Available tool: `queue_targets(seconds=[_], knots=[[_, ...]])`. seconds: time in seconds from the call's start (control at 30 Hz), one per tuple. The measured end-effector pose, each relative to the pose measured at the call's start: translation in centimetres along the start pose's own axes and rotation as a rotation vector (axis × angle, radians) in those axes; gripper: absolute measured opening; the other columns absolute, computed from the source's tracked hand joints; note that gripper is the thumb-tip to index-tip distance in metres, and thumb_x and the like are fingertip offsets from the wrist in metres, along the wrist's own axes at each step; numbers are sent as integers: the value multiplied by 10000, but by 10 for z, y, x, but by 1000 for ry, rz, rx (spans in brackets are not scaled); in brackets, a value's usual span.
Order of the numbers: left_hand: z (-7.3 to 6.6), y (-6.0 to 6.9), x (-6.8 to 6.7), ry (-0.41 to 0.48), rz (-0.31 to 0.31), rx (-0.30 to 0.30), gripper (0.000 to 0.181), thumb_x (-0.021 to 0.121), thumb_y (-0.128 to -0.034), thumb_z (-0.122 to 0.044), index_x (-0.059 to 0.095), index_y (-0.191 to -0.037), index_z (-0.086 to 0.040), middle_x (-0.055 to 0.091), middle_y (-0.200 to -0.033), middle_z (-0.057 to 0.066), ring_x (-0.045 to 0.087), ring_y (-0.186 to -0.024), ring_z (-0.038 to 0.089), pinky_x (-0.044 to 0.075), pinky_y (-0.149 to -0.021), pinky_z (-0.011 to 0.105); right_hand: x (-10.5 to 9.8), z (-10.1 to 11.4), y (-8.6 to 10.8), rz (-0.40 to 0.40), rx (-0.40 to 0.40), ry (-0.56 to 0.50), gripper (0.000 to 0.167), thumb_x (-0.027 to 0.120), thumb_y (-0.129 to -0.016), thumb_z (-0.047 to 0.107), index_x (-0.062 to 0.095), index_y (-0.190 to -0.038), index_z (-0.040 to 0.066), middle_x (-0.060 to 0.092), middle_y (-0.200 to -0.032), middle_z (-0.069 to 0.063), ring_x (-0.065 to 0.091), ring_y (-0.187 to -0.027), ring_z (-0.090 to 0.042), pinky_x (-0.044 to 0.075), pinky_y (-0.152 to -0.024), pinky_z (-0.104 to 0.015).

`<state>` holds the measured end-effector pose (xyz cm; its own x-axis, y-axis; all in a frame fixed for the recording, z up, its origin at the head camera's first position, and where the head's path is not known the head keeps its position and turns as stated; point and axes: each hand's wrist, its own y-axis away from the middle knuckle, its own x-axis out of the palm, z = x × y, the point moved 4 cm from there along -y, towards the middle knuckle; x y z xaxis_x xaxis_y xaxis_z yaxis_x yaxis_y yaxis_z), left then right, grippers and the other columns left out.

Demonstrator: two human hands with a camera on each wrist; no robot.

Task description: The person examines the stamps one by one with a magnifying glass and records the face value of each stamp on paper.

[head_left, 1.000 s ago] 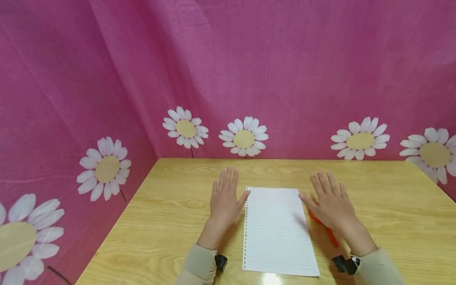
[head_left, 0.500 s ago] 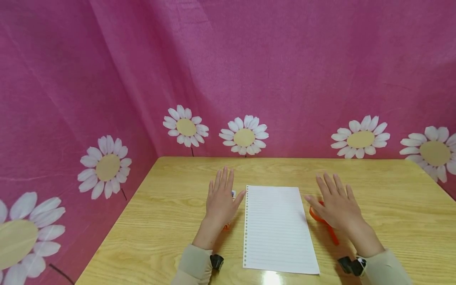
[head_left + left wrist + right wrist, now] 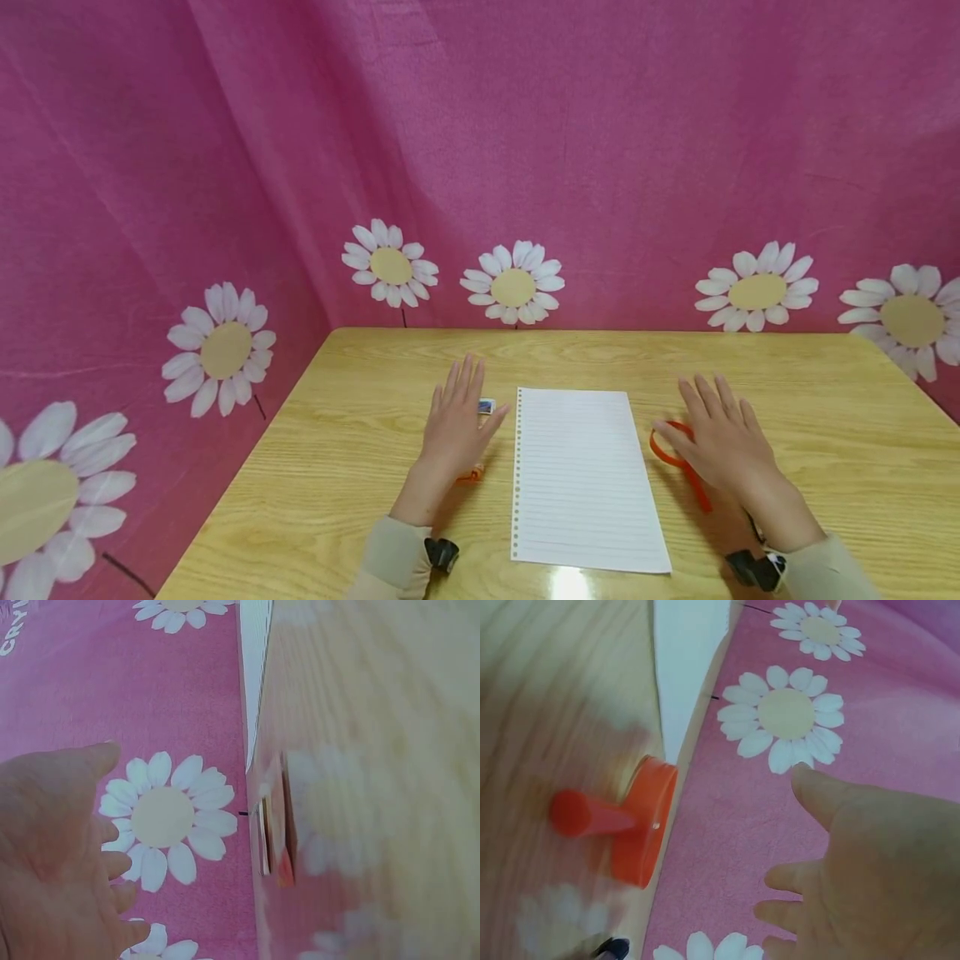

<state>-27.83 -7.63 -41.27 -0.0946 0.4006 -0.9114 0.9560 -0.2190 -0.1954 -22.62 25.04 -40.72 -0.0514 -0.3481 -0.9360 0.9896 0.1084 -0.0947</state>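
Observation:
A lined white sheet (image 3: pixel 585 479) with holes down its left edge lies between the two hands. The left hand (image 3: pixel 455 425), fingers straight and palm down, is left of the sheet, partly covering a small item with a blue and white end (image 3: pixel 487 406) and an orange part (image 3: pixel 472 474). In the left wrist view the left hand (image 3: pixel 60 847) holds nothing. The right hand (image 3: pixel 723 442) is spread over a red-orange round object with a handle (image 3: pixel 697 490), seen in the right wrist view as an orange ring (image 3: pixel 646 821) below the empty right hand (image 3: pixel 885 870).
The wooden table (image 3: pixel 300 467) reaches back to a pink cloth (image 3: pixel 600 150) printed with white daisies. Cloth also hangs along the left side. Each wrist carries a small black device, such as the one on the left wrist (image 3: pixel 441 553).
Both hands have moved apart, the left one leftward and the right one rightward. More of the small item and of the red-orange object now shows. The sheet has stayed in place.

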Motion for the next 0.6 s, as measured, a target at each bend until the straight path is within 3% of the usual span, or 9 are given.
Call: queue_targets(seconds=[0.37,0.6], knots=[[15,7,0,67,80,40,791,504,-985,-491,136,-1576,-114,110,-1658,94,78,-1541,304,134,-1217,556,6,-14,8,20,12,21,896,421,-981,591,185,-1508,-95,183,-1537,-373,43,-1451,-541,78,-1117,-706],[17,12,-1,122,128,79,846,554,-964,-480,105,-1579,-112,97,-1662,67,67,-1544,282,138,-1225,529,10,-15,15,7,-3,59,897,465,-978,556,211,-1477,-145,219,-1514,-391,118,-1436,-547,131,-1116,-700]])
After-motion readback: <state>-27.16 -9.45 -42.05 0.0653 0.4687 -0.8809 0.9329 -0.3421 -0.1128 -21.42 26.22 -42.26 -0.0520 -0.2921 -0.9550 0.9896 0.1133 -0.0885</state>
